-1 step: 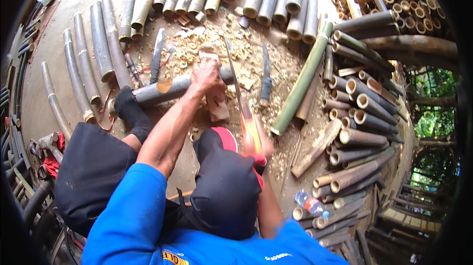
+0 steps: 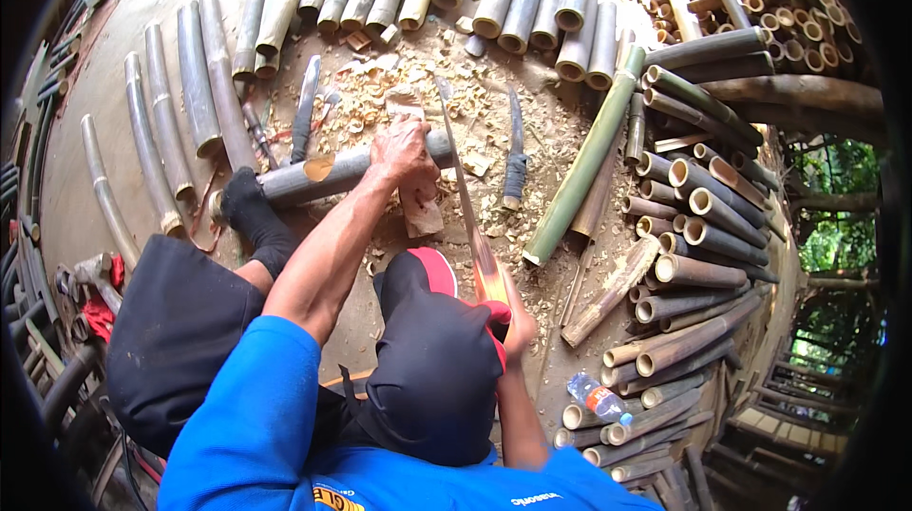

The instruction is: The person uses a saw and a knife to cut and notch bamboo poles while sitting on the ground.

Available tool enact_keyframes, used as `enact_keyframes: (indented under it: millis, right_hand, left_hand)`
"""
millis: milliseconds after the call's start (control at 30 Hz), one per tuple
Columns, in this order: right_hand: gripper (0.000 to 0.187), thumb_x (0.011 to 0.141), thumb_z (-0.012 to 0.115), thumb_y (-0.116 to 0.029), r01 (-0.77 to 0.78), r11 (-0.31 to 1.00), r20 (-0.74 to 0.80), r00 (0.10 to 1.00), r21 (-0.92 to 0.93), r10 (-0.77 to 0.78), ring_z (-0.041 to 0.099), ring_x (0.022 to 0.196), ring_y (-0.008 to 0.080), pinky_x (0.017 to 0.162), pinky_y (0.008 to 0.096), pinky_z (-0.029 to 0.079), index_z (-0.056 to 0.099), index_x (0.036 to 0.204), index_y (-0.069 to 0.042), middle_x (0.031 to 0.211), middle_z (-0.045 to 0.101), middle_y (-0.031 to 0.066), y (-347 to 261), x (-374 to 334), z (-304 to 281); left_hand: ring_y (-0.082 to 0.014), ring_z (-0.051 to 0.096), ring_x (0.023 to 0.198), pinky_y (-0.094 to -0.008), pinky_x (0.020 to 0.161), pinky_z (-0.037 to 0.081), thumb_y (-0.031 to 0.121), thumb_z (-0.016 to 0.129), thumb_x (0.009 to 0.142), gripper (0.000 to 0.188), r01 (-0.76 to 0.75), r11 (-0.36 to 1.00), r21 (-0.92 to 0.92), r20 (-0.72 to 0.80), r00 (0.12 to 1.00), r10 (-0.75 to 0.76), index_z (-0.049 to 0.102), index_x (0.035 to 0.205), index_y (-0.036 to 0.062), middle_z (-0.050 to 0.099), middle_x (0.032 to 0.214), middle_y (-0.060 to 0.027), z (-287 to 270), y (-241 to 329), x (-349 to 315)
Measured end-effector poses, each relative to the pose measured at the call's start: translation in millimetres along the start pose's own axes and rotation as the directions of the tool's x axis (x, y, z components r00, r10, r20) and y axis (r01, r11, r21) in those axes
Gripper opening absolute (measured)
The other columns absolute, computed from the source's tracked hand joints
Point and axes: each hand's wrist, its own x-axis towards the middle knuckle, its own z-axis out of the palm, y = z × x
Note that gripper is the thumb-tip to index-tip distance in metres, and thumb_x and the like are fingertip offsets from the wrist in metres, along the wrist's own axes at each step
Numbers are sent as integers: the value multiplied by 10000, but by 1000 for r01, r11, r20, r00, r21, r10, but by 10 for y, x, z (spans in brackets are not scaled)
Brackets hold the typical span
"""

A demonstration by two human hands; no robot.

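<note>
My left hand (image 2: 402, 148) is wrapped over a dark bamboo tube (image 2: 351, 167) near its right end. Beneath that end lies a wooden block (image 2: 420, 212), crossing under the tube. A foot in a black sock rests against the tube's left end. In my right hand (image 2: 516, 321) is a handsaw (image 2: 463, 183) with a long narrow blade and an orange handle. Its blade points away from me and lies against the tube's right end, just right of my left hand. My knee and the cap-like dark cloth partly cover the right wrist.
Shavings (image 2: 380, 84) cover the ground ahead. Two knives lie there, one (image 2: 305, 112) left and one (image 2: 514, 155) right. Bamboo tubes line the far side and left; a stack (image 2: 708, 269) stands right. A green pole (image 2: 589, 155) and plastic bottle (image 2: 598, 397) lie nearer.
My right hand and the saw have drawn back toward me, slightly to the right. The left hand and the bamboo tube stay in place.
</note>
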Motion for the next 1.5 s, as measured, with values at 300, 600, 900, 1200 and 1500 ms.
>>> enact_keyframes:
  millis: [300,600,900,1200,1500]
  right_hand:
    - [462,1019,627,-202,141,990,-60,988,25,-139,758,839,342,755,418,585,619,1412,42,1029,748,269,6,998,500]
    - [492,1037,559,-182,-54,998,-4,999,38,54,756,1092,295,860,386,611,569,1446,93,1324,712,245,70,-326,-95]
    - [445,1036,606,-215,-194,963,72,975,-185,210,772,863,300,728,385,582,633,1416,15,1111,756,235,76,-102,77]
    - [360,1054,561,-142,-38,997,-48,998,74,42,727,1002,298,894,391,565,657,1300,103,1138,740,241,-54,433,350]
    - [622,1058,598,-384,-237,961,5,971,140,239,700,1173,258,1025,389,542,576,1426,116,1313,711,181,98,-995,-347]
  left_hand:
    - [-300,621,1213,-500,958,514,310,818,625,487,-40,998,-50,-125,992,33,745,1073,133,693,1142,-113,104,-1,-50]
    - [-314,638,1166,-481,947,543,276,794,683,432,-96,995,-7,-130,987,94,719,1074,110,686,1126,-116,-39,156,-128]
    - [-292,615,1213,-491,961,505,326,842,621,509,-51,999,-2,-58,997,51,730,1054,84,689,1145,-114,126,-26,-3]
    - [-232,625,1134,-430,864,486,216,714,802,311,-98,964,246,-345,921,181,662,1092,118,631,1143,-66,271,100,-166]
    - [-284,620,1184,-440,960,491,252,812,663,553,-98,985,141,-264,955,133,641,1162,84,642,1152,-93,123,98,-194]
